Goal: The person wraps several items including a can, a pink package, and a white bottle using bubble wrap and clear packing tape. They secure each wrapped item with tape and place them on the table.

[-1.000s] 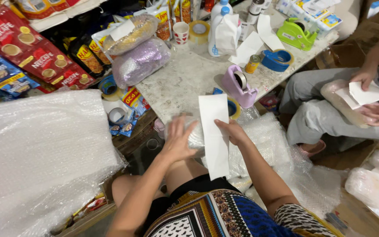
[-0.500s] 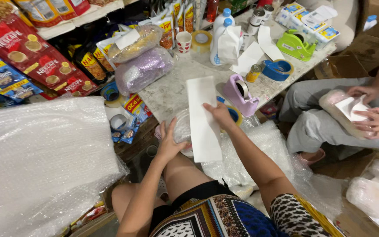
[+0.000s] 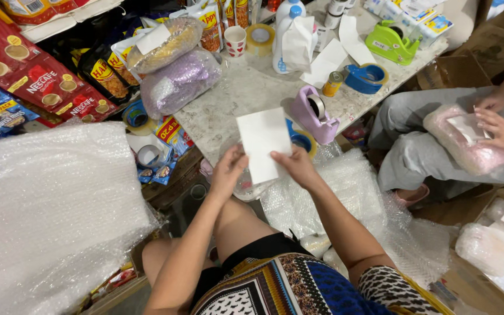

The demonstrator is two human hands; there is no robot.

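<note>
A white paper sheet [image 3: 263, 143] is held up in front of me by both hands. My left hand [image 3: 227, 172] pinches its lower left edge. My right hand [image 3: 296, 166] grips its lower right edge. Behind the sheet, partly hidden, sits a clear wrapped bundle [image 3: 246, 186] near my left hand, above my knees. The sheet overlaps the front edge of the marble-patterned low table [image 3: 234, 99].
On the table stand a purple tape dispenser [image 3: 315, 114], a blue one [image 3: 364, 77], a green one [image 3: 391, 42], a tape roll [image 3: 260, 38] and bagged goods [image 3: 176, 81]. Bubble wrap [image 3: 48, 210] lies left. Another person's hands [image 3: 500, 131] hold a pink wrapped parcel [image 3: 462, 140] at right.
The white sheet has shifted up and looks shorter now, as if folded. Both my hands have closed in on its lower edge. The other person keeps working on the pink parcel.
</note>
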